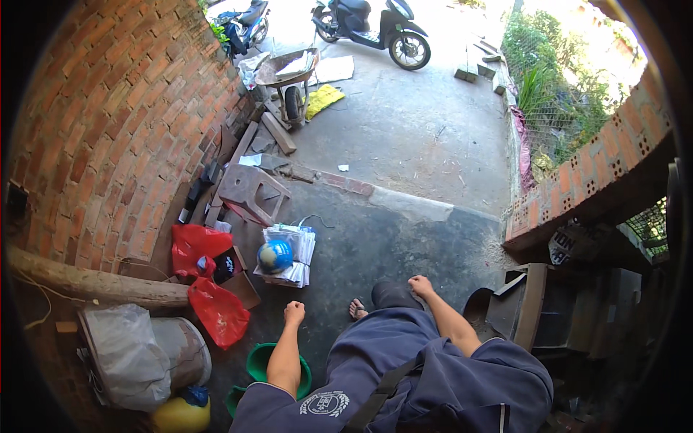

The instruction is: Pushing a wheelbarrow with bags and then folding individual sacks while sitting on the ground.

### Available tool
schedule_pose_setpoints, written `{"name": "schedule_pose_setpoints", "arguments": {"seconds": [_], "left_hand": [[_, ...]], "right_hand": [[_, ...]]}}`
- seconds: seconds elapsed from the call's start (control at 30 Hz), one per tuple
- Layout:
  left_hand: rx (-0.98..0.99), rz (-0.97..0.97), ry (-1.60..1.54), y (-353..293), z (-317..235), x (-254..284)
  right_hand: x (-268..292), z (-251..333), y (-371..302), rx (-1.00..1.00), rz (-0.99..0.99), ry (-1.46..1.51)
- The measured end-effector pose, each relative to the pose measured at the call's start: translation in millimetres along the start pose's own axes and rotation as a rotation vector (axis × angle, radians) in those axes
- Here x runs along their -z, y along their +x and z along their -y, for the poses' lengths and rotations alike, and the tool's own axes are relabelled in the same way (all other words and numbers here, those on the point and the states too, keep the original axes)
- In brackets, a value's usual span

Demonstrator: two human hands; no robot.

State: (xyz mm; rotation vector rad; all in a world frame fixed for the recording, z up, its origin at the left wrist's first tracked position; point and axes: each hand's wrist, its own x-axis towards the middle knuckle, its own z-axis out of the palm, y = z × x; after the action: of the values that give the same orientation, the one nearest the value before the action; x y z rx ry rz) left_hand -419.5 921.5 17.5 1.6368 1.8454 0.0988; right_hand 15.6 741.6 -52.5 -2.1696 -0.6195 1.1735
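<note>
My left hand (294, 312) is curled into a fist in the air, near the green plastic buckets (303, 375), and nothing shows in it. Beside my dark-clothed knee, my right hand (420, 285) is also closed, with no object visible in its fingers. On the floor ahead of my left hand stands a stack of papers (302, 254) with a dark band around it. Resting on the stack is a blue round thing (276, 255) with a pale patch, its kind unclear. A loose cord (317, 219) sticks out behind the stack.
Red plastic bags (219, 312) and a cardboard box (244, 283) lie left of the papers. A plastic stool (249, 189) stands behind them. Farther off are a wheelbarrow (289, 70) and a motorbike (372, 25). Wooden furniture (532, 303) and a brick ledge (577, 180) border the right.
</note>
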Motion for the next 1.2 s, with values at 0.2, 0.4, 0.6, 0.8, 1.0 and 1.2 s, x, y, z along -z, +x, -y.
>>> {"name": "schedule_pose_setpoints", "arguments": {"seconds": [0.2,0.4,0.6,0.8,1.0,1.2], "left_hand": [[0.246,0.109,-0.169,69.1,-45.2,20.9],[0.064,0.116,0.282,122.0,-110.5,-20.6],[0.073,0.222,-0.17,216.0,-152.2,32.5],[-0.018,0.328,-0.045,325.5,-101.9,32.7],[0.092,0.388,0.036,378.9,-122.9,98.0],[0.251,0.544,0.161,450.2,-173.5,123.5]], "right_hand": [[-17.8,69.9,61.4,-0.319,0.255,0.156],[-50.5,155.3,126.3,-0.117,0.275,0.0],[-66.4,222.5,165.4,0.013,0.313,-0.148],[-66.5,303.2,196.7,-0.189,0.204,0.005],[-73.8,349.3,223.0,0.011,-0.079,-0.143],[-60.2,332.5,291.1,-0.26,-0.102,0.036]]}}
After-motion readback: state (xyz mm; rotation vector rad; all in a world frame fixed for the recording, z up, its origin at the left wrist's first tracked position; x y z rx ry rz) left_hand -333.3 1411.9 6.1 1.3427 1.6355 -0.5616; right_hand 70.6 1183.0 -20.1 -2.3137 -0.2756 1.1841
